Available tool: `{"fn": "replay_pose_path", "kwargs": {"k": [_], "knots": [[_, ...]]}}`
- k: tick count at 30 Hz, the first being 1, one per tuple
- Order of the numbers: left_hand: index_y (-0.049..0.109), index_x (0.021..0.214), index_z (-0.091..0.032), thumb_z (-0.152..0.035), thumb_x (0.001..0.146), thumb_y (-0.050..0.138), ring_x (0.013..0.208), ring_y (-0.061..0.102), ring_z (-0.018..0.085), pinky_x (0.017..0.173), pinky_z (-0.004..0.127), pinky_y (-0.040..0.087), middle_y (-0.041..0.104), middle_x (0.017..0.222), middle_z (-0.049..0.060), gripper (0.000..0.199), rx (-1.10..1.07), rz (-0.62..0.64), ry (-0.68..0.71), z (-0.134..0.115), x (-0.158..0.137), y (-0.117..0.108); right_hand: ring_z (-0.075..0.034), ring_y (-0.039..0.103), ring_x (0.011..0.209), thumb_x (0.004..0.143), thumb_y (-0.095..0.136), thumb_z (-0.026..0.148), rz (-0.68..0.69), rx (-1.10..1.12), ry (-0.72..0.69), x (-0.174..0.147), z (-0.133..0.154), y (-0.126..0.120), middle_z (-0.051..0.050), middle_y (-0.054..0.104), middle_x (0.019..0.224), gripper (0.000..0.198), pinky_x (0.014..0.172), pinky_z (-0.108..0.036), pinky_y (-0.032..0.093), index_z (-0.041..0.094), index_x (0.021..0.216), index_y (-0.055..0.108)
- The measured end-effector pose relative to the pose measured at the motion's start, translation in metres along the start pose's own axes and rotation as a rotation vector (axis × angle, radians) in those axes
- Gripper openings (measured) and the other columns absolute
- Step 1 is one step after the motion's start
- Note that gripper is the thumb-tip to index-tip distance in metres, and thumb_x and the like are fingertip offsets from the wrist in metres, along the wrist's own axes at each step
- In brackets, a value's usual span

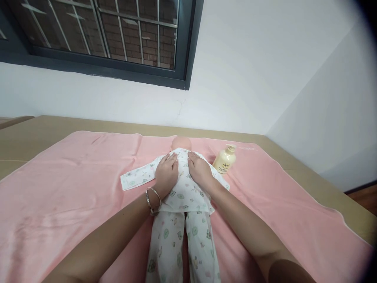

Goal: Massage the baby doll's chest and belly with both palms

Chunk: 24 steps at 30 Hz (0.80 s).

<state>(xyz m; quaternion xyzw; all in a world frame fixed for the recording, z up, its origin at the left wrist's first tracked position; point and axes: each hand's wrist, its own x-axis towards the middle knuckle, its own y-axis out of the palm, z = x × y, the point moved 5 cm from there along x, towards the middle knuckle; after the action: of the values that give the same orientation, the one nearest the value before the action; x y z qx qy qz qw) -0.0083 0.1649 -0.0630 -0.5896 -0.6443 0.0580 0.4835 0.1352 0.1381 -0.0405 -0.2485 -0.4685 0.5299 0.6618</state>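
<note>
A baby doll [181, 143] lies stretched out with its head at the far end, dressed in a white printed top [184, 192] and matching trousers [169, 243]. Only the smooth crown of the head shows. My left hand [167, 171] rests flat on the left side of the upper torso, fingers extended, a silver bangle at the wrist. On the right side of the torso, my right hand [200, 169] lies flat too, its fingers pointing inward and away from me. Neither hand grasps anything. The doll's left-side sleeve stretches outward; my right arm partly covers the other sleeve.
A pale yellow pump bottle [225, 160] stands just right of the doll, near my right hand. Under everything spreads a pink blanket [88, 177] on a wooden table [53, 125]. A white wall [229, 90] and a dark-framed barred window [118, 67] rise behind.
</note>
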Motion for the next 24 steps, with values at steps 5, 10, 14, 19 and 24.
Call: {"fn": "replay_pose_path", "kwargs": {"k": [5,10,14,19,24], "knots": [[0.062,0.126,-0.017,-0.025,0.095,0.038,0.131,0.047,0.024,0.112,0.042,0.037,0.061,0.132,0.002,0.039,-0.020,0.027,-0.042,-0.0003,0.0007,0.0005,-0.020,0.042,0.135,0.098,0.030,0.025,-0.005,0.021,0.034,-0.0007,0.0009,0.0022,-0.011,0.050,0.142,0.046,0.115,-0.033,0.027,0.009,0.136,0.051],[0.061,0.127,-0.017,-0.026,0.096,0.037,0.133,0.044,0.025,0.114,0.043,0.035,0.058,0.135,0.002,0.040,-0.032,0.051,-0.039,0.0013,0.0023,0.0026,-0.021,0.042,0.135,0.098,0.030,0.026,-0.008,0.006,0.041,-0.0016,0.0011,0.0019,-0.012,0.051,0.141,0.046,0.114,-0.035,0.029,0.010,0.136,0.051],[0.061,0.127,-0.017,-0.026,0.096,0.037,0.134,0.043,0.026,0.113,0.045,0.034,0.058,0.136,0.003,0.040,-0.033,0.071,-0.026,0.0027,0.0039,0.0042,-0.021,0.042,0.135,0.099,0.028,0.028,-0.008,-0.006,0.019,-0.0020,0.0007,0.0020,-0.012,0.052,0.141,0.047,0.113,-0.035,0.030,0.010,0.136,0.051],[0.061,0.126,-0.019,-0.027,0.096,0.037,0.134,0.043,0.026,0.113,0.045,0.034,0.058,0.136,0.003,0.040,-0.022,0.083,-0.018,0.0016,0.0041,0.0031,-0.020,0.042,0.135,0.101,0.026,0.030,-0.002,-0.033,0.000,-0.0024,-0.0001,0.0029,-0.012,0.053,0.140,0.047,0.113,-0.035,0.030,0.011,0.134,0.053],[0.062,0.125,-0.020,-0.028,0.095,0.038,0.134,0.043,0.024,0.113,0.043,0.033,0.058,0.136,0.002,0.039,-0.020,0.095,-0.029,-0.0003,0.0043,0.0003,-0.019,0.041,0.135,0.101,0.024,0.032,-0.008,-0.048,-0.002,-0.0023,-0.0030,0.0050,-0.009,0.053,0.140,0.045,0.111,-0.035,0.032,0.017,0.133,0.054]]}}
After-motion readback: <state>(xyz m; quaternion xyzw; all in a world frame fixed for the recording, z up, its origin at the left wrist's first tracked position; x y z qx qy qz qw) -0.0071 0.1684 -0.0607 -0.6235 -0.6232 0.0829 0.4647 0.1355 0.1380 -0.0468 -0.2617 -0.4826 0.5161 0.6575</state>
